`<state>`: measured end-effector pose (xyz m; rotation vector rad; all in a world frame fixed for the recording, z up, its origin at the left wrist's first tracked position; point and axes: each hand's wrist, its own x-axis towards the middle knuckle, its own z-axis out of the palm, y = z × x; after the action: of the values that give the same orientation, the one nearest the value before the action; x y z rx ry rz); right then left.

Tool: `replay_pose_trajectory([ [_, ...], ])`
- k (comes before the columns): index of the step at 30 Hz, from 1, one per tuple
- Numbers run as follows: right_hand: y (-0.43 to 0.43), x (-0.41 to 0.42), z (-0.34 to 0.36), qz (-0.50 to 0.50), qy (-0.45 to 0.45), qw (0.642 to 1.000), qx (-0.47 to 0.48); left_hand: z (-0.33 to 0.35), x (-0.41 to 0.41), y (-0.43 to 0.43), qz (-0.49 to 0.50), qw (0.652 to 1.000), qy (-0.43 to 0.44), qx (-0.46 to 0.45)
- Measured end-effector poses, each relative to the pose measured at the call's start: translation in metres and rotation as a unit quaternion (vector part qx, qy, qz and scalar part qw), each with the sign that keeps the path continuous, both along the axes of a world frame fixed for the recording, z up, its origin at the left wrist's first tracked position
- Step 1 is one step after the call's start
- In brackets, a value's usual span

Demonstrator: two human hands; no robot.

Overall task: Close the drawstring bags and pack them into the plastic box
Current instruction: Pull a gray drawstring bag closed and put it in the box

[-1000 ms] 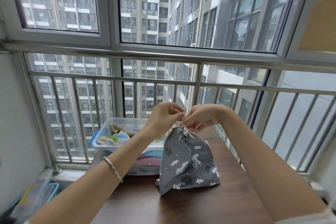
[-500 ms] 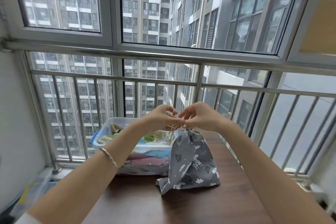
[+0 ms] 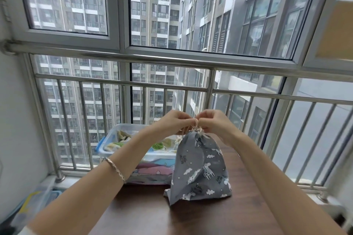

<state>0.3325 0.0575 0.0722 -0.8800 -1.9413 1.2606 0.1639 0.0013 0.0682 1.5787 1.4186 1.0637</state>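
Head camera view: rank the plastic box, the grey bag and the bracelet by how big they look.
1. The plastic box and the grey bag look about alike; the box is partly hidden, so unranked.
2. The bracelet, clearly smallest.

A grey drawstring bag [image 3: 200, 168], printed with white unicorns and clouds, is stood upright on a dark wooden table [image 3: 143, 215]. Its mouth is gathered at twelve o'clock by a pale cord [image 3: 195, 129]. At its ten o'clock, just beside it, a clear lidless plastic box [image 3: 109, 137] is filled with patterned cloth bags [image 3: 152, 170].
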Motion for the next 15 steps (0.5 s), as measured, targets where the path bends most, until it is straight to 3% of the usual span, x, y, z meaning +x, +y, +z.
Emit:
replay_pose_trajectory([
  [3, -0.002, 0.003, -0.005, -0.013, 0.033, 0.993, 0.112, -0.002, -0.002, 0.002, -0.02, 0.992, -0.119, -0.043],
  [11, -0.001, 0.009, -0.011, 0.006, 0.006, 0.985, 0.175, -0.003, -0.005, 0.003, -0.034, 0.983, -0.165, -0.073],
  [13, 0.005, 0.016, -0.013, -0.009, -0.033, 0.98, 0.195, -0.003, -0.011, 0.002, -0.041, 0.987, -0.143, -0.061],
  [15, 0.012, 0.029, -0.011, -0.061, -0.07, 0.972, 0.217, -0.004, -0.02, -0.002, -0.046, 0.996, -0.045, -0.058],
])
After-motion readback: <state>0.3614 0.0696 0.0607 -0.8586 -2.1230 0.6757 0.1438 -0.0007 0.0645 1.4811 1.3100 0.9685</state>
